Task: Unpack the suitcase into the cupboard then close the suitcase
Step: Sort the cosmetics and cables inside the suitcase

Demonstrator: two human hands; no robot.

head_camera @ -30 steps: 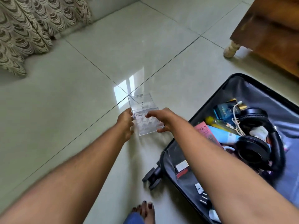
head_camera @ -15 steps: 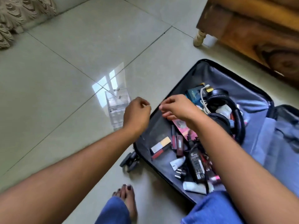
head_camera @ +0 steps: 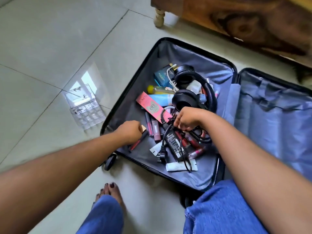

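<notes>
We are looking down at the suitcase [head_camera: 133,105], which is lying open on the tiled floor [head_camera: 50,39] with both halves flat. The left half is holding loose items: black headphones [head_camera: 194,92] toward the far end, a pink carton [head_camera: 151,107] beside them, lip-colour tubes [head_camera: 152,128] in the middle, a black power adapter [head_camera: 174,146] trailing its black cable [head_camera: 200,135], and a white tube [head_camera: 181,166] at the near edge. The right half is showing only its grey-blue lining [head_camera: 273,115].

We are reaching in with both hands. Our left hand [head_camera: 130,132] is curled into a loose fist over the near-left corner of the case, just beside the lip-colour tubes; we cannot tell whether it is gripping anything. Our right hand [head_camera: 187,119] is curling its fingers into the cable bundle and is pinching the black cable directly above the adapter.

A clear plastic organiser [head_camera: 86,107] is standing on the floor outside the case, left of it and well apart from both hands.
</notes>
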